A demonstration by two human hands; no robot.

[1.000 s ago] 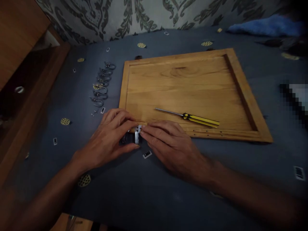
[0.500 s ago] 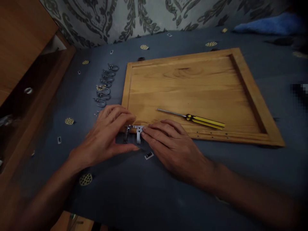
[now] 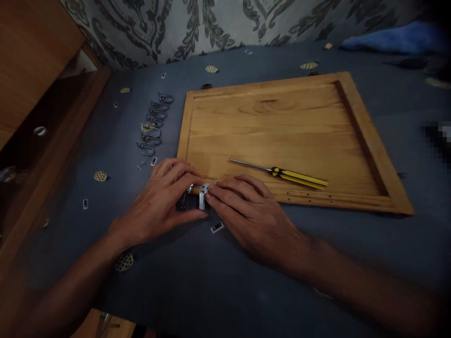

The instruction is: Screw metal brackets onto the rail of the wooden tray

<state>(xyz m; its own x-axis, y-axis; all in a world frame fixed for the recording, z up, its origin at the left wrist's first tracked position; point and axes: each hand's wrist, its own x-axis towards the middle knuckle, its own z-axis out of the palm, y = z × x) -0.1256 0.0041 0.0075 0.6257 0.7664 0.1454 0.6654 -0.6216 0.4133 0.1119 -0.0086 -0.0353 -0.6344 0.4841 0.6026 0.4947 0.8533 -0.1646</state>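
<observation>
A small silver metal hinge [image 3: 200,195] lies against the near left edge of a framed wooden panel [image 3: 282,122]. My left hand [image 3: 165,202] curls around the hinge from the left, thumb below and fingertips on top. My right hand [image 3: 246,211] comes from the right, its fingertips pressed on the hinge's right end. A screwdriver [image 3: 282,172] with a yellow and black handle lies on the panel, just beyond my right hand.
A row of several metal hooks [image 3: 153,124] lies on the dark blue cloth [image 3: 211,272] left of the panel. A small screw [image 3: 141,165] sits near them. Wooden furniture [image 3: 31,94] stands at the left. A blue cloth [image 3: 391,40] lies at the back right.
My left fingers have closed back over the hinge after briefly uncovering it half a second ago. Both hands stay at the panel's near edge.
</observation>
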